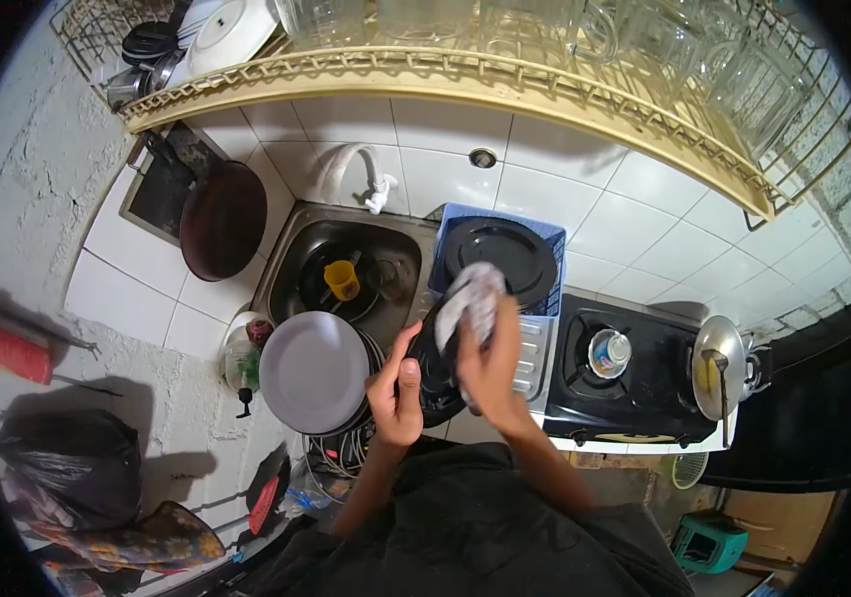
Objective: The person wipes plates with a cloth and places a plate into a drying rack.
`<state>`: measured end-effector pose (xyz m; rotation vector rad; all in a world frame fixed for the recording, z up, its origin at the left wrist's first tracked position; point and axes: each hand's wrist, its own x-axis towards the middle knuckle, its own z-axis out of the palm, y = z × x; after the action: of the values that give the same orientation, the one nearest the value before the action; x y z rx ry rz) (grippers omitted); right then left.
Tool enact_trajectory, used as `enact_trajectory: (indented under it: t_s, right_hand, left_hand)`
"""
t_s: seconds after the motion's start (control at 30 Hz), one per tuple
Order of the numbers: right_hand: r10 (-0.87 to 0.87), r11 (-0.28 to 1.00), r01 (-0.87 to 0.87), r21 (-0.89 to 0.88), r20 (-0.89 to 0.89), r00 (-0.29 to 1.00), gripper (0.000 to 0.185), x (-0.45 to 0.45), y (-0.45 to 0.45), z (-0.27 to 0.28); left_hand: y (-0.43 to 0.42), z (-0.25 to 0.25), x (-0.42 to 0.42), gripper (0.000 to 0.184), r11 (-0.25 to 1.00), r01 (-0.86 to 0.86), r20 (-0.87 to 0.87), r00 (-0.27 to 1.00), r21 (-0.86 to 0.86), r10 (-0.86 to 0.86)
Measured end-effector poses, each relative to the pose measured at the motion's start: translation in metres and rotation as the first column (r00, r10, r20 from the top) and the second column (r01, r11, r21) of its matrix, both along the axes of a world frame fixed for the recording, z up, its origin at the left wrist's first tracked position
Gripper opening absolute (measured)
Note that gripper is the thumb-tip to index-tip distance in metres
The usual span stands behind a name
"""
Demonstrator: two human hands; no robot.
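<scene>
A black plate (pixel 432 370) is held in front of my body, its left edge gripped by my left hand (pixel 397 396) with the thumb showing on the near side. My right hand (pixel 492 360) has its fingers around a crumpled white and grey cloth (pixel 475 298), which lies against the plate's right side. Part of the plate is hidden behind the cloth and the right hand. Just beyond it, a dark round plate (pixel 500 254) sits in a blue plastic basket (pixel 557 237). Left of my left hand stands a stack topped by a light grey plate (pixel 314 373).
The steel sink (pixel 281 261) holds a yellow cup (pixel 342 281) and dark cookware under a white faucet (pixel 378 189). On the right is a black gas stove (pixel 584 398) with a pan (pixel 716 366). A rack (pixel 425 75) of glassware hangs above. A frying pan (pixel 224 221) hangs left.
</scene>
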<state>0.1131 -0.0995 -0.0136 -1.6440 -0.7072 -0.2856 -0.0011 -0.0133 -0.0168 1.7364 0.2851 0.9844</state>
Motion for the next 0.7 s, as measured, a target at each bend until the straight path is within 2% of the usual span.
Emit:
enact_trajectory:
  t_s: [0.03, 0.07, 0.1, 0.17, 0.2, 0.23, 0.3, 0.33, 0.37, 0.43, 0.47, 0.5, 0.53, 0.63, 0.67, 0.7]
  right_hand:
    - [0.098, 0.995, -0.095, -0.032, 0.103, 0.99, 0.035, -0.01, -0.003, 0.005]
    - [0.241, 0.964, -0.216, -0.152, 0.168, 0.956, 0.039, -0.014, -0.01, 0.004]
    - [0.159, 0.985, -0.154, -0.072, 0.078, 0.984, 0.038, -0.011, -0.007, 0.001]
    - [0.011, 0.998, -0.003, 0.062, -0.129, 0.992, 0.037, -0.006, 0.001, -0.016]
    - [-0.094, 0.986, 0.12, 0.114, -0.21, 0.973, 0.035, 0.005, 0.006, -0.02]
    - [-0.111, 0.984, 0.14, 0.114, -0.228, 0.967, 0.033, 0.01, 0.006, -0.023]
    - [0.024, 0.999, -0.017, 0.039, -0.181, 0.983, 0.04, -0.001, -0.002, -0.014]
    - [0.061, 0.992, -0.061, -0.109, -0.004, 0.998, 0.047, -0.012, -0.007, -0.006]
    - [0.203, 0.975, -0.185, -0.127, 0.149, 0.968, 0.049, -0.014, -0.008, -0.006]
    - [0.196, 0.977, -0.184, -0.104, 0.114, 0.974, 0.047, -0.014, -0.009, -0.011]
    - [0.051, 0.998, -0.049, 0.027, -0.064, 0.997, 0.047, -0.007, -0.002, -0.019]
    - [-0.074, 0.986, 0.109, 0.13, -0.253, 0.965, 0.047, 0.004, 0.009, -0.02]
    - [-0.041, 0.991, 0.08, 0.108, -0.324, 0.945, 0.046, 0.013, 0.002, -0.009]
    - [-0.004, 0.998, -0.002, -0.068, -0.094, 0.996, 0.049, 0.005, 0.001, -0.004]
    - [0.089, 0.995, -0.087, -0.044, 0.026, 0.996, 0.049, -0.006, -0.002, 0.003]
    - [0.236, 0.969, -0.222, -0.107, 0.134, 0.963, 0.05, -0.004, -0.007, 0.007]
  left_hand:
    - [0.002, -0.012, 0.007, 0.043, 1.0, -0.015, 0.081, 0.997, 0.006, 0.014]
    - [0.003, -0.018, 0.006, 0.044, 1.0, -0.015, 0.079, 0.997, 0.0, 0.015]
    - [0.004, -0.019, 0.005, 0.045, 1.0, -0.014, 0.077, 0.997, -0.006, 0.015]
    - [0.0, 0.011, -0.008, 0.047, 0.999, 0.012, -0.091, 0.996, -0.05, -0.016]
    - [-0.001, 0.015, -0.007, 0.047, 1.0, 0.014, -0.103, 0.995, -0.013, -0.015]
    - [-0.001, 0.015, -0.007, 0.046, 1.0, 0.01, -0.091, 0.996, 0.002, -0.01]
    - [-0.001, 0.01, -0.004, 0.043, 0.999, 0.01, -0.063, 0.998, 0.032, -0.008]
    - [0.002, -0.001, 0.002, 0.043, 0.999, -0.004, 0.029, 1.0, 0.044, 0.003]
    - [0.006, -0.018, 0.008, 0.042, 0.998, -0.02, 0.115, 0.993, 0.052, 0.014]
    - [0.007, -0.01, 0.009, 0.042, 0.998, -0.023, 0.109, 0.994, 0.05, 0.017]
    - [0.005, -0.001, -0.001, 0.042, 0.999, -0.007, 0.014, 1.0, 0.037, 0.007]
    - [0.004, 0.011, -0.006, 0.042, 1.0, 0.006, -0.079, 0.997, 0.022, -0.004]
    - [0.002, 0.014, -0.005, 0.042, 0.999, 0.004, -0.078, 0.997, 0.051, 0.0]
    - [0.002, 0.012, -0.001, 0.042, 0.998, 0.004, -0.051, 0.999, 0.066, -0.001]
    - [0.002, 0.009, 0.0, 0.042, 1.0, -0.001, -0.055, 0.998, 0.009, 0.002]
    - [0.002, 0.008, -0.001, 0.044, 1.0, 0.0, -0.052, 0.999, -0.017, -0.001]
